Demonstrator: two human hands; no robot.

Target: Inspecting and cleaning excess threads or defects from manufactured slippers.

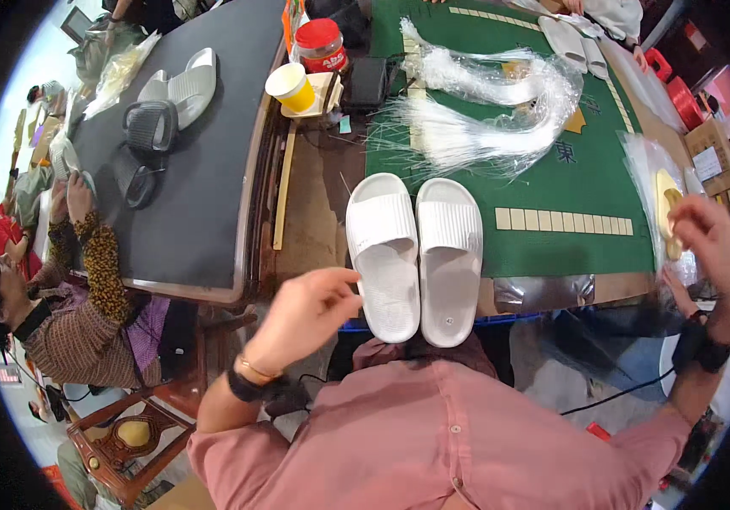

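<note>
A pair of white ribbed slide slippers, the left slipper (386,255) and the right slipper (448,263), lies side by side with heels over the near table edge. My left hand (305,314) is beside the left slipper, thumb and fingers loosely curled and apart, tips near its outer edge. Whether they touch it I cannot tell. At the far right, my right hand (707,238) is raised, loosely curled and slightly blurred, with nothing visible in it. Its fingertips are close to a pale yellow slipper-like item (665,208), which a person's hand (679,297) partly borders.
A bundle of clear plastic ties (501,110) lies on the green mat (569,255) beyond the slippers, with a row of cream tiles (565,222). A yellow cup (293,89) and red-lidded jar (321,47) stand left. Dark slippers (151,127) lie on the neighbouring table near a seated person.
</note>
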